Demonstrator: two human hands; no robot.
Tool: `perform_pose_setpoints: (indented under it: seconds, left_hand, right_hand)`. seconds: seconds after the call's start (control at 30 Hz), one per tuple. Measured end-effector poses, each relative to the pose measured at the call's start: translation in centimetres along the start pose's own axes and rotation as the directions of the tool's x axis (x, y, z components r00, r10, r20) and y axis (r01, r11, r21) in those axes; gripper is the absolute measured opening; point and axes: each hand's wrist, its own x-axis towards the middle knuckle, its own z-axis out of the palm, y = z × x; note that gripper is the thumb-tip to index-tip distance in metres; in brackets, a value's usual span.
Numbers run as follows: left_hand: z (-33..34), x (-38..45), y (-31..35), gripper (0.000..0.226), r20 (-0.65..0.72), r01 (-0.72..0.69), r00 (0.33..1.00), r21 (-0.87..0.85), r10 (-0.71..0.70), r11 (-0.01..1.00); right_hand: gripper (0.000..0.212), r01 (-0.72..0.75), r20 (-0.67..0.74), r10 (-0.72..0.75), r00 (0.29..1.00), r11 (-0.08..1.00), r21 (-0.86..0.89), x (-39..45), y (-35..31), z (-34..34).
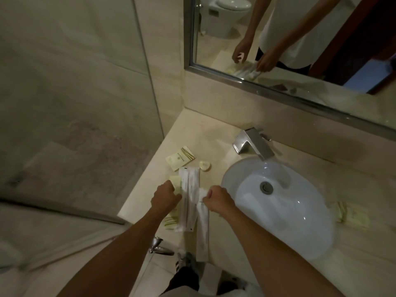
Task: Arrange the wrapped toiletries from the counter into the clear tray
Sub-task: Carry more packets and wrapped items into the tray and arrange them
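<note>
On the beige counter [199, 133] left of the sink, my left hand [165, 196] is closed on a bundle of long white wrapped packets [189, 189] with a cream packet under them. My right hand [218, 199] pinches another long white wrapped packet [203, 228] that hangs down over the counter's front edge. A cream sachet with gold stripes [181, 160] and a small round wrapped item [205, 166] lie further back on the counter. A clear tray [351, 215] with cream items in it seems to sit right of the sink, blurred.
A white oval sink [278, 202] with a chrome tap [252, 143] takes up the counter's middle. A framed mirror [300, 39] hangs above. A glass shower panel [75, 103] stands at the left. A chrome door handle [158, 246] sits below the counter edge.
</note>
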Motion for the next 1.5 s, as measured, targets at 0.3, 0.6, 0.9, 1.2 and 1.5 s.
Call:
perform_pose_setpoints:
  seconds: [0.3, 0.6, 0.9, 1.2, 1.5]
  left_hand:
    - [-1.3, 3.8, 0.7, 0.04, -0.046, -0.041, 0.998, -0.006, 0.041, 0.999]
    - [-2.2, 9.0, 3.3, 0.049, -0.179, -0.23, 0.949, 0.169, 0.259, 0.958]
    - [-1.6, 11.1, 4.7, 0.045, -0.105, -0.26, 0.951, 0.243, 0.291, 0.935]
    - [-1.9, 11.3, 5.4, 0.04, -0.153, -0.218, 0.955, 0.212, 0.252, 0.953]
    - [-2.7, 10.7, 5.6, 0.023, -0.197, -0.144, 0.97, -0.012, 0.139, 0.989]
  right_hand:
    - [0.019, 0.077, -0.126, -0.078, 0.989, 0.997, -0.018, 4.2, -3.9, -0.1]
    - [0.026, 0.141, -0.338, -0.14, 0.931, 0.99, -0.021, 8.0, -5.8, -0.5]
    - [0.046, 0.11, -0.34, -0.159, 0.927, 0.981, -0.16, 9.7, -4.1, -0.9]
    - [0.048, 0.159, -0.349, -0.202, 0.915, 0.976, -0.15, 9.7, -3.5, -0.7]
    - [0.04, 0.237, -0.329, -0.275, 0.903, 0.96, -0.151, 8.7, -4.1, 0.3]
